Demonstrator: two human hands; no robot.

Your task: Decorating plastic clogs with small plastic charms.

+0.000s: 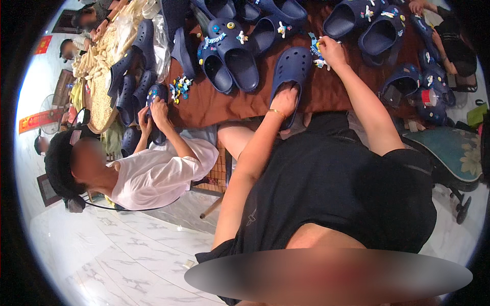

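Observation:
A navy blue clog (291, 71) lies toe-away on the brown tablecloth (214, 104). My left hand (286, 99) is pushed into its opening and holds it at the heel end. My right hand (331, 49) is above and to the right of the clog, its fingers pinched on a small light-coloured shoe charm (320, 46). More small charms (320, 62) lie just beside the clog's right edge.
Several navy clogs, some with charms (232, 48), cover the table ahead. A person in a white shirt (153, 173) at my left handles another clog (155, 97) near a pile of charms (180, 86). Another person's hands (417, 6) work at far right. A teal chair (451, 150) stands on my right.

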